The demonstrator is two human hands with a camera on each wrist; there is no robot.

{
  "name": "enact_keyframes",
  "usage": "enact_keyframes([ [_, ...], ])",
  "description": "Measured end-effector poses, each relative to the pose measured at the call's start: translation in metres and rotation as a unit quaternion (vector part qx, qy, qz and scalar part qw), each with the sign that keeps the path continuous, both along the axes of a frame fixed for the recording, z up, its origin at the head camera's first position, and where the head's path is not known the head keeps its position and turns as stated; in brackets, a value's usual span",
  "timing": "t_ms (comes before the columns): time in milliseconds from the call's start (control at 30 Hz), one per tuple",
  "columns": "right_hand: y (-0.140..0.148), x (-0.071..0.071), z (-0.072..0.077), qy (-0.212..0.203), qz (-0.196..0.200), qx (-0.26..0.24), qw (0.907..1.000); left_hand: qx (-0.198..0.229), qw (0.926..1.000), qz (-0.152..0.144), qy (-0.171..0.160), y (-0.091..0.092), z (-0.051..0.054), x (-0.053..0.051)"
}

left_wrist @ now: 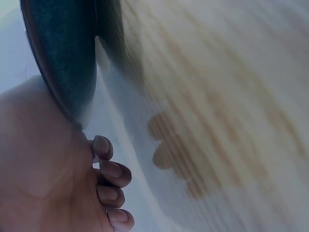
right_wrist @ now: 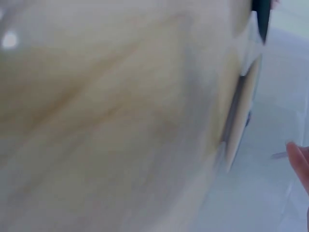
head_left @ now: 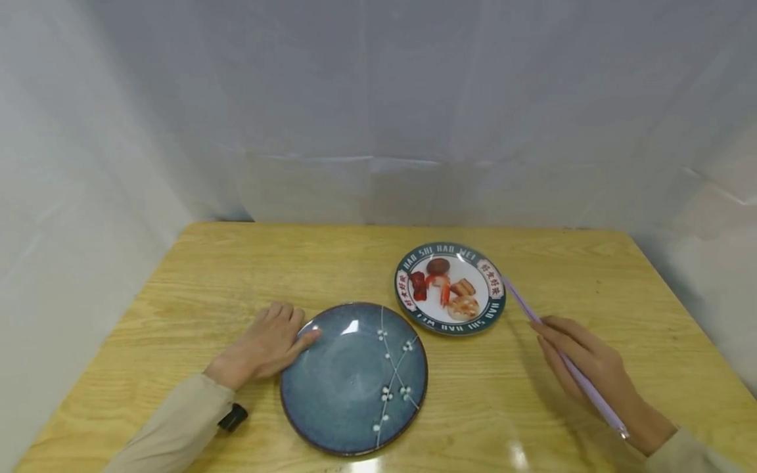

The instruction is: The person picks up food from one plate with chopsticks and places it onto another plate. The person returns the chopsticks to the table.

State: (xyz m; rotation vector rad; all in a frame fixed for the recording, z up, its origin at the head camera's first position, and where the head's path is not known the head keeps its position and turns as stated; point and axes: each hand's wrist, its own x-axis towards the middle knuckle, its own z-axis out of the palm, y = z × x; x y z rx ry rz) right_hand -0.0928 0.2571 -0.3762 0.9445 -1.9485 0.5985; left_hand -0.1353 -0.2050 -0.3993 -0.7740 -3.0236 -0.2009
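My left hand [head_left: 263, 345] holds the left rim of a round blue plate [head_left: 337, 394] decorated with white blossoms, the thumb on top of its edge. In the left wrist view the plate's rim [left_wrist: 63, 53] rests against the palm side of the hand [left_wrist: 43, 164]. My right hand [head_left: 597, 364] grips slim purple chopsticks [head_left: 522, 302], their tips near the right rim of a smaller green-rimmed plate [head_left: 497, 309]. On that plate lie a brown round piece [head_left: 438, 266], a dark red chunk [head_left: 418, 286], a shrimp [head_left: 445, 293], a tan slice [head_left: 463, 288] and a pinkish-orange piece [head_left: 464, 307].
A wooden table [head_left: 296, 263] carries both plates; the smaller one stands behind and right of the blue one. Pale sheeting [head_left: 367, 118] hangs behind the table and at both sides. A black object [head_left: 233, 418] shows at the left cuff.
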Motion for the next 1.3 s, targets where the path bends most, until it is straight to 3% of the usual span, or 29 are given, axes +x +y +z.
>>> enact_keyframes([
  [267, -0.014, -0.018, -0.001, -0.073, 0.050, -0.084, 0.9925, -0.003, 0.9997, -0.004, 0.022, 0.001, -0.002, 0.000],
  [500, -0.023, -0.035, -0.009, -0.107, 0.018, -0.080, 0.9909, -0.018, 0.9992, -0.006, 0.035, 0.002, -0.007, 0.000],
  [833, -0.035, -0.051, -0.007, -0.156, 0.005, -0.086, 0.9839, -0.015, 0.9996, 0.005, 0.022, 0.004, -0.003, 0.001],
  [1300, -0.048, -0.072, -0.013, -0.132, 0.036, -0.067, 0.9884, -0.015, 0.9998, 0.003, 0.010, 0.003, -0.004, -0.001],
])
